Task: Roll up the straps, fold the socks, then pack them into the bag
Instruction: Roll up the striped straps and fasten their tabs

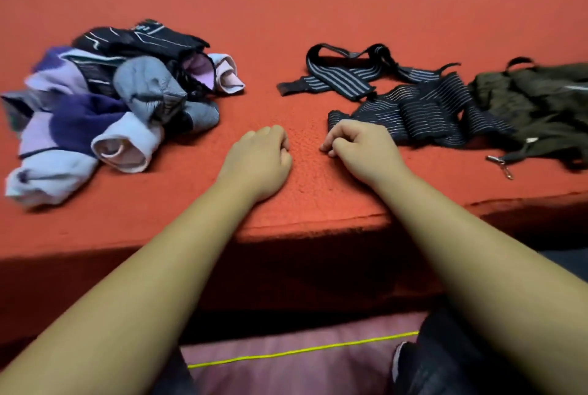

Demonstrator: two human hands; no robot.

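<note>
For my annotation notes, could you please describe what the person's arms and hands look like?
The left forearm and right forearm are bare, with no sleeves in view. The left hand and right hand show no gloves, rings, watch or bands that I can see.

Both forearms (152,270) are bare through to the left hand (261,152) and right hand (356,143). Dark, slightly glossy fabric trousers (445,363) cover the legs at the lower edge.
</note>
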